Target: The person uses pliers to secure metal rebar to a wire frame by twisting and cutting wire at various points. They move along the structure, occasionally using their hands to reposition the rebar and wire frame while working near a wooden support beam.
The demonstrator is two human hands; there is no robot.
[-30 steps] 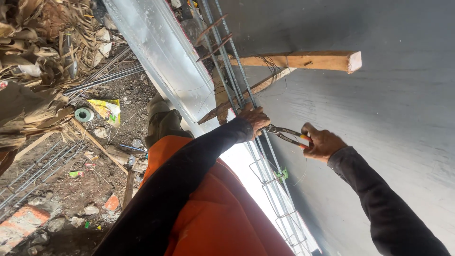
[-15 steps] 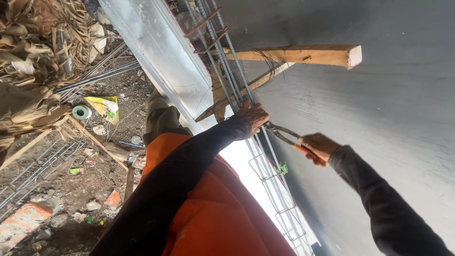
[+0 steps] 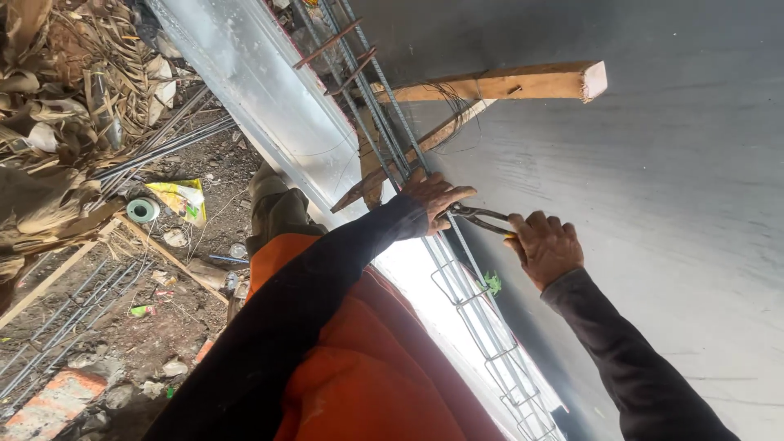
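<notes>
Left hand (image 3: 433, 198) grips rebar cage (image 3: 457, 269). Right hand (image 3: 545, 247) closed on pincers (image 3: 478, 219), nose at a stirrup joint. Stirrups below look untied; cannot confirm.

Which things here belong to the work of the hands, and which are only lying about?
In use: left hand on the rebar cage; right hand holding pliers.
Lying about: wooden braces, tape roll, yellow bag, brick, dry leaves, loose rods.

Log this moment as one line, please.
left hand: gripping rebar cage | right hand: holding pliers, nose at cage | wooden brace above
</notes>
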